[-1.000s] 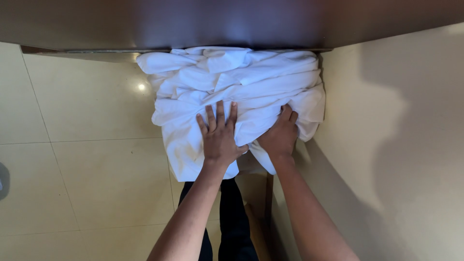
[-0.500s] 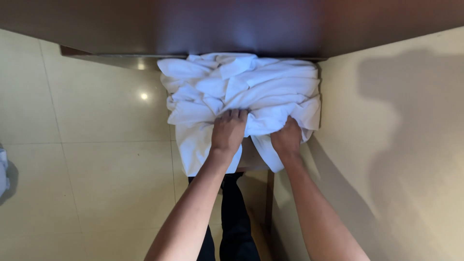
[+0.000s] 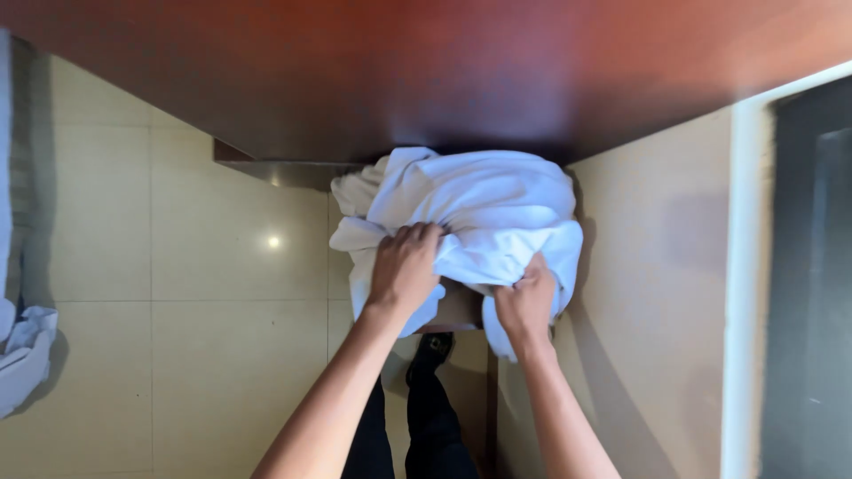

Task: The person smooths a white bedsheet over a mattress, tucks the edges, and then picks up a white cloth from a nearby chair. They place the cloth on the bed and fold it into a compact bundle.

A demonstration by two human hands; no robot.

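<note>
The white cloth bundle runs up under the dark wooden counter, its far part lost in shadow. The left hand buries its fingertips in folds. Another white cloth is cut off at the left edge.

Both bare forearms reach forward, close together. The left hand is curled knuckles-up into a closed grip. The right hand is clenched, fingers pinched shut.

Both forearms are bare to the elbow, with no sleeves, watch or rings on the left hand or the right hand. Below the wrists, dark trousers cover the legs, ending in a dark shoe.
</note>
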